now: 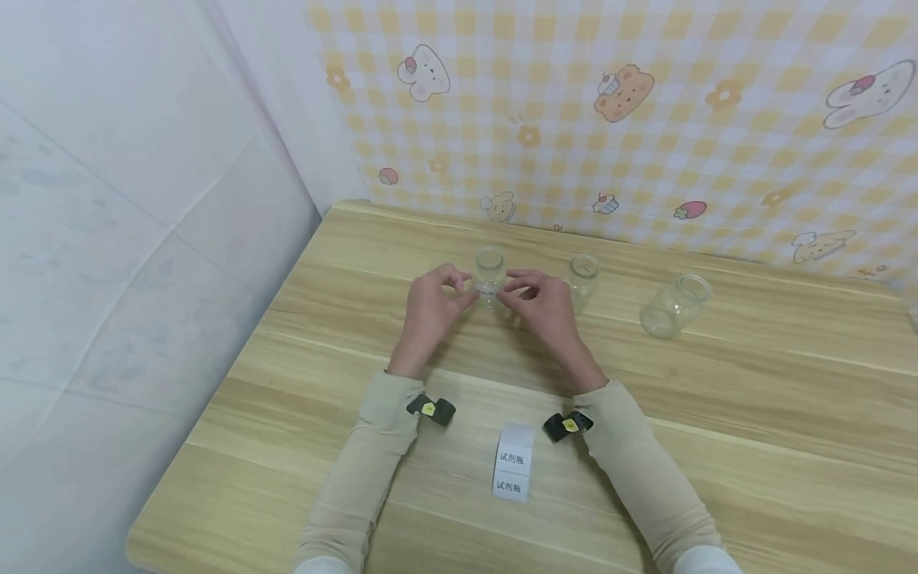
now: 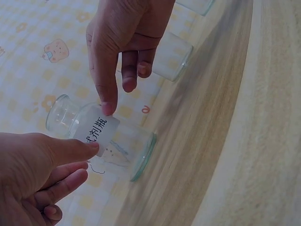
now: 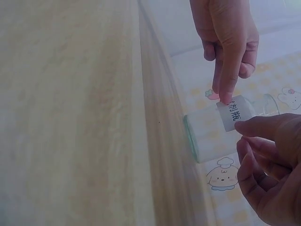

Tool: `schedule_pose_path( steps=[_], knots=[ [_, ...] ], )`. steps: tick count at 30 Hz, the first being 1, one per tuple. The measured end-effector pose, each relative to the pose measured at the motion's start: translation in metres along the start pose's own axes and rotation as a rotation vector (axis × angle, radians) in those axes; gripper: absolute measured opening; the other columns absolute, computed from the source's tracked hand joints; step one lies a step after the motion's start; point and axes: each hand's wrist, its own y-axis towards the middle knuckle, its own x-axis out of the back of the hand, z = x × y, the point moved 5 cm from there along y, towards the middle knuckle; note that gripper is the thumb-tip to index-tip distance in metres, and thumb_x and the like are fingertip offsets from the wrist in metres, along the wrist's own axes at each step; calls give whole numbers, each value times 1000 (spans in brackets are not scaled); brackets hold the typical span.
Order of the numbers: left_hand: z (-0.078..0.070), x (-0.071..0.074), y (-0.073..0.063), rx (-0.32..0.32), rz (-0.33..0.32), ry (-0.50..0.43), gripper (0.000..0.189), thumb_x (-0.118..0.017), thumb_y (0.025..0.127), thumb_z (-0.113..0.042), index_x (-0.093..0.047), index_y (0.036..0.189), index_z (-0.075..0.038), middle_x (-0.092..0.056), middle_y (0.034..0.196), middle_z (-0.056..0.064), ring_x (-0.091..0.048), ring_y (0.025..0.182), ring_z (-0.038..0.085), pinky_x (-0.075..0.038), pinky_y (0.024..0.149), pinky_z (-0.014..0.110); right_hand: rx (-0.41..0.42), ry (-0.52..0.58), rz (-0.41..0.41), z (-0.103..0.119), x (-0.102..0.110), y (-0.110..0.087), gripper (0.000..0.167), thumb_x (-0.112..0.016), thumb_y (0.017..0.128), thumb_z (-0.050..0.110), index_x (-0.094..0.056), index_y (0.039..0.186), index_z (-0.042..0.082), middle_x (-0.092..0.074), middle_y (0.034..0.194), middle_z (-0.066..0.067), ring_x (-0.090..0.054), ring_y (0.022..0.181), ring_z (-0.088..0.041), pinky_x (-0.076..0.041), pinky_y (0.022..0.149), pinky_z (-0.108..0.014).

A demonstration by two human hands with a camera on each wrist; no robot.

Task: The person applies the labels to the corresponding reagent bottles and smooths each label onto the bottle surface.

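Beige sleeves (image 1: 645, 470) lie nearest the head camera, a black wrist strap (image 1: 430, 409) by each cuff. Surface: pale wood-grain tabletop (image 1: 287, 414). Behind it, yellow-and-white checked cloth (image 1: 466, 143) printed with cartoon animals; white wall (image 1: 129, 199) at left. Clear glass reagent bottle (image 1: 491, 273) stands upright toward the far side of the tabletop, between the left hand (image 1: 433, 299) and right hand (image 1: 541, 303). Two further glass jars (image 1: 584, 269) to its right. Label strip (image 1: 512, 446) lies between the forearms.

Left wrist view: bottle colourless, neck narrower than body, rim flared, base edge greenish. White label (image 2: 108, 126) with black characters 试剂瓶 lies across its side. Left thumb extended, pressing one end of the label; remaining fingers loosely bent.

Right wrist view: right thumb straight, pressing the label's other end; fingers loosely bent, slightly parted from the thumb. Checked cloth fills the background behind the bottle.
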Motion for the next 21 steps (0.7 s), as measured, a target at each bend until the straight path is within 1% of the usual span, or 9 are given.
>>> schedule_pose_path(
  steps=[2,4,5,7,9,12,14,17,21],
  knots=[
    [0,0,0,-2,5,11,33,-84,86,-8,-54,73,-10,-77,112,10,-70,110,33,-50,99,46,-2,9,-6,0,0,0,19,-81,90,10,-78,105,-1,-77,113,-11,-71,69,-22,-48,52,-19],
    [0,-1,0,0,14,5,32,-84,86,-7,-54,74,-11,-77,113,11,-72,99,32,-52,93,42,-5,21,-9,-1,0,0,19,-80,89,9,-77,105,-1,-77,112,-12,-70,67,-22,-47,50,-19],
    [0,-1,0,1,17,2,32,-84,86,-7,-54,74,-11,-77,114,11,-72,100,31,-52,90,40,-7,31,-9,-1,0,0,17,-80,90,8,-77,104,-1,-77,113,-12,-70,66,-22,-47,50,-19],
    [0,-2,-1,2,25,-6,33,-84,86,-8,-54,75,-11,-76,115,12,-70,86,29,-51,76,35,-14,52,-2,-1,0,-1,16,-80,89,7,-74,103,-1,-76,111,-15,-70,66,-25,-46,49,-19],
    [-1,-4,-1,1,27,-12,34,-85,86,-11,-53,77,-11,-76,115,13,-66,78,24,-43,64,31,-22,72,11,-2,-1,-2,24,-80,89,6,-70,110,-1,-75,112,-16,-71,69,-27,-47,50,-20],
    [-3,-5,-2,-11,24,4,36,-87,84,-15,-52,79,-10,-76,115,14,-62,73,23,-37,58,29,-35,96,32,-3,-2,-3,41,-81,89,7,-63,125,0,-72,118,-17,-70,73,-26,-50,52,-22],
    [-4,-6,-2,-17,18,18,38,-88,84,-17,-52,81,-9,-76,115,14,-63,80,21,-37,59,28,-40,99,40,-2,-3,-3,51,-82,89,9,-59,134,2,-68,128,-14,-68,75,-23,-51,54,-22],
    [-5,-7,-2,-14,15,45,39,-89,83,-22,-52,82,-8,-76,115,13,-66,86,23,-39,61,27,-41,100,43,-2,-5,-3,61,-84,88,13,-56,142,5,-66,130,-14,-68,73,-22,-52,54,-23],
    [-5,-8,-2,-16,14,78,39,-88,84,-25,-53,81,-9,-76,115,13,-67,90,22,-42,63,28,-23,81,37,0,-5,-2,63,-85,88,17,-57,143,5,-65,129,-14,-67,71,-22,-52,53,-24]
  ],
)
